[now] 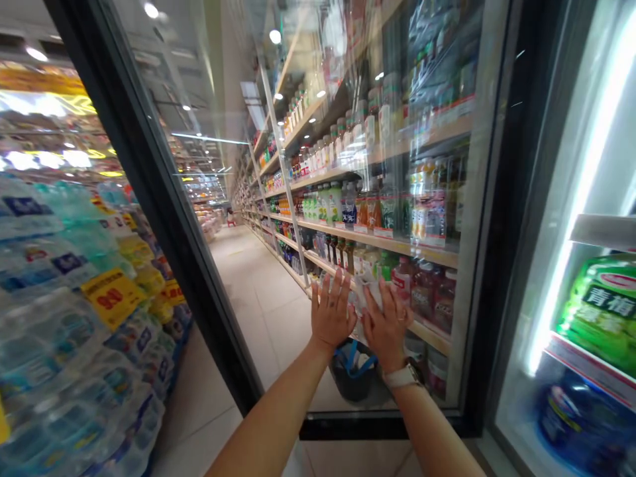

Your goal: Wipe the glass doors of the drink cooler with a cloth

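Both our hands are up flat against the open glass door [348, 199] of a drinks cooler. The pane swings out towards us, hinged on the right by the lit cooler interior [586, 265], with its black frame [163, 218] running down on the left.

Left hand [332, 311]: fingers spread, palm on the glass, holding nothing.

Right hand [386, 323]: just beside the left, nearly touching it, pressing a white cloth or wipe [370, 293] against the pane. The cloth lies crumpled under the fingers, its upper edge showing above them, directly ahead of the palm and between the 2 hands. The right hand is the nearer one to it; the left only touches its edge, if at all. A pale watch [403, 376] sits on the right wrist.

The cloth looks thin, soft and translucent white; we cannot tell its full extent.

Through and in the glass we see shelves of bottled drinks [377, 212]. A dark basket with blue handles [354, 371] shows low behind the pane. Stacked water packs [74, 318] stand at left.
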{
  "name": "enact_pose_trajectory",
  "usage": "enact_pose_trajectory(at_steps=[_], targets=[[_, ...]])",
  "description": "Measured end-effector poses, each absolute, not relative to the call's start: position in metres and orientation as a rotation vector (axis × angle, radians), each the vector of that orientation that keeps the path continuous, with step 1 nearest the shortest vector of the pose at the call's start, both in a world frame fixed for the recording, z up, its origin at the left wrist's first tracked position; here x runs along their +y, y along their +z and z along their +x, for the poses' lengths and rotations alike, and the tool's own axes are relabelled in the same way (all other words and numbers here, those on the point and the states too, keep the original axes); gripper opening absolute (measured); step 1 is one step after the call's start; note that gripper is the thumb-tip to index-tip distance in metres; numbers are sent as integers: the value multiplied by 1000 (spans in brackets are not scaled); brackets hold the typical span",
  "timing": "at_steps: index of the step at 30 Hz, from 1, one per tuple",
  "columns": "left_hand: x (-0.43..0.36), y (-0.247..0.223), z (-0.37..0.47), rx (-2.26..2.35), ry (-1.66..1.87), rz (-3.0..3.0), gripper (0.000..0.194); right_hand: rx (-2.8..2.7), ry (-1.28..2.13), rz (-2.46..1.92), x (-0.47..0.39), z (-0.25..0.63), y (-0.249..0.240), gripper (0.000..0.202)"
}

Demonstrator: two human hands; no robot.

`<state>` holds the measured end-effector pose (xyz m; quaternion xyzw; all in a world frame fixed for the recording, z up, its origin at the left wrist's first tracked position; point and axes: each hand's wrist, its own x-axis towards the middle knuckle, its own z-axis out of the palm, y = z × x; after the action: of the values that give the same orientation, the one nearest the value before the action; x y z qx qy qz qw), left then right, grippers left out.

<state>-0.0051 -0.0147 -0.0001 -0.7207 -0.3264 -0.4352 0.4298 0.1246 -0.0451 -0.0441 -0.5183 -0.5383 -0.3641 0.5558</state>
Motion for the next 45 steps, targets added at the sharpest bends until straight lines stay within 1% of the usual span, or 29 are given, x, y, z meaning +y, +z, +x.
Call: enact_pose_trajectory(at_steps=[2, 4, 7, 9, 13, 17, 20, 23, 26, 30, 33, 37, 45], targets=[[-15, 2, -5, -805, -1097, -1811, 72, -1149, -868, -1309, -45, 153, -45, 46], [-13, 2, -4, -803, -1114, -1817, 74, -1007, -808, -1359, -45, 185, -46, 50], [-11, 2, -4, -805, -1131, -1813, 75, -877, -699, -1319, -45, 222, -47, 56], [-10, 1, -3, -807, -1140, -1805, 74, -853, -653, -1260, -44, 229, -46, 58], [-11, 1, -3, -800, -1148, -1794, 74, -920, -657, -1200, -38, 186, -43, 55], [-11, 1, -5, -786, -1128, -1783, 71, -1235, -692, -1036, -37, 115, -47, 54], [-11, 1, -6, -789, -1098, -1765, 67, -1345, -690, -947, -37, 89, -52, 55], [-12, 2, -7, -786, -1106, -1772, 67, -1381, -757, -985, -35, 100, -54, 54], [-14, 4, -6, -773, -1126, -1795, 69, -1286, -821, -1078, -34, 138, -51, 56], [-14, 4, -5, -761, -1140, -1804, 69, -999, -763, -1200, -40, 198, -45, 58], [-15, 3, -5, -757, -1148, -1804, 68, -982, -735, -1168, -44, 222, -44, 59], [-19, 2, -4, -777, -1138, -1784, 67, -1021, -765, -1126, -42, 206, -45, 57], [-20, 0, -4, -802, -1089, -1749, 66, -1231, -773, -1019, -39, 116, -44, 52]])
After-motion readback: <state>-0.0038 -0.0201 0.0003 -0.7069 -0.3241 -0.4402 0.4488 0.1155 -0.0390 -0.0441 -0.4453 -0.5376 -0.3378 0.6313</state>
